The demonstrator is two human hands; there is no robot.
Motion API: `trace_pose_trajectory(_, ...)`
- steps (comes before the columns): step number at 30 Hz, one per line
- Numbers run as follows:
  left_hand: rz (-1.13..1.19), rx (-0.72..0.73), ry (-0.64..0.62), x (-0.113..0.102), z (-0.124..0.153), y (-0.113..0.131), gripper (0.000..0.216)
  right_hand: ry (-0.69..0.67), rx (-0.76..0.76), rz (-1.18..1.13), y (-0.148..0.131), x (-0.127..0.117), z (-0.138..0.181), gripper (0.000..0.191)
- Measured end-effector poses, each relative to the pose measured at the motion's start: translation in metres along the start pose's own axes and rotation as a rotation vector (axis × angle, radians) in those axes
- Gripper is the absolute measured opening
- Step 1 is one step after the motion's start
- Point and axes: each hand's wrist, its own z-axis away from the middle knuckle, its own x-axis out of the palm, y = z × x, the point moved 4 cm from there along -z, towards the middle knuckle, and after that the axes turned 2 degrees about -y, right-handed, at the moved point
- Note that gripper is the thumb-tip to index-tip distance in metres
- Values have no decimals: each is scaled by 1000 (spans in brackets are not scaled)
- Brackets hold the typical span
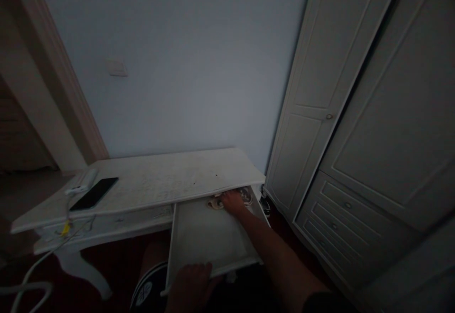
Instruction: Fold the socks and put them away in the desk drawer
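Observation:
A white drawer (199, 246) stands pulled out from under the top of a white desk (159, 180). My left hand (192, 282) grips the drawer's front edge, fingers curled over it. My right hand (232, 201) reaches deep into the drawer's back right corner, where it rests on a small pale object (215, 203) beside another rounded item (246, 194). The desk top hides its fingertips, and the dim light keeps me from naming the objects.
A black phone (94, 193) and a white charger (83, 183) lie on the desk's left end, with a white cable (28, 280) hanging toward the floor. A tall white wardrobe (355, 138) with drawers stands close at the right. My knee is beneath the desk.

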Motion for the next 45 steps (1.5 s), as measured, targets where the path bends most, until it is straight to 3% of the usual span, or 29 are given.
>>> trace_pose_trajectory(4, 34, 54, 44, 3, 0, -3, 30, 15, 223, -6, 24, -8, 20, 33)
trace_pose_trajectory(9, 18, 84, 130, 7, 2, -7, 27, 89, 556, -79, 20, -7, 26, 48)
trace_pose_trajectory(15, 29, 91, 113, 4, 2, -7, 26, 139, 946, -179, 22, -6, 28, 30)
trace_pose_trajectory(19, -13, 97, 184, -1, 3, -3, 23, 158, 1061, -212, 21, -8, 25, 33)
trace_pose_trajectory(22, -17, 93, 143, -6, 2, 2, 21, 177, 1072, -231, 9, -5, 19, 33)
trace_pose_trajectory(26, -20, 59, 30, -10, -1, 7, 26, 180, 996, -267, -19, 5, 4, 32)
trace_pose_trajectory(31, -38, 39, -16, -14, -2, 8, 31, 117, 776, -331, -70, 18, -25, 23)
trace_pose_trajectory(34, -17, 38, -61, -16, -2, 8, 31, 72, 587, -362, -112, 22, -44, 36)
trace_pose_trajectory(38, -35, 26, -44, -13, -1, 5, 27, 41, 232, -376, -162, 21, -54, 69)
trace_pose_trajectory(41, -42, 62, 68, -5, 1, 4, 24, 10, 14, -344, -164, 17, -45, 84)
trace_pose_trajectory(45, -69, 59, 163, 7, 2, 2, 19, -4, -134, -280, -128, 11, -25, 76)
